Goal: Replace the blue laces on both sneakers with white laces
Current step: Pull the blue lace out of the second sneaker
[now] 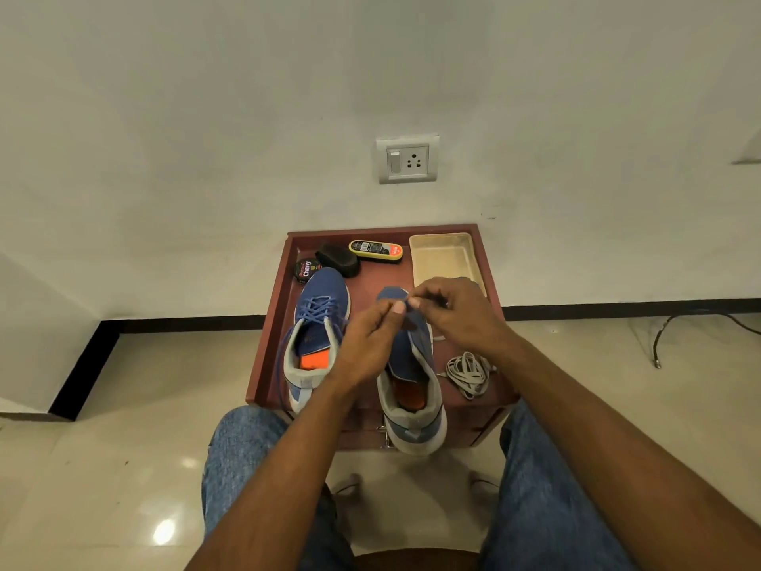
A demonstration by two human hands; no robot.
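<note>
Item: R sneaker (412, 381), heel toward wearer and overhanging the near edge of the red tray-table (280, 307), prob. for reach. L hand (366, 348) and R hand (457, 315) met over its toe end, fingertips pinched together; on what, can't tell, likely a lace end. L sneaker (317, 327) beside it, blue laces (319, 309) in. White laces (469, 372) bundled by tray's R edge. Far end crowded w/ polish tin (306, 269), brush (338, 258), beige tray (447, 257); little free room.
</note>
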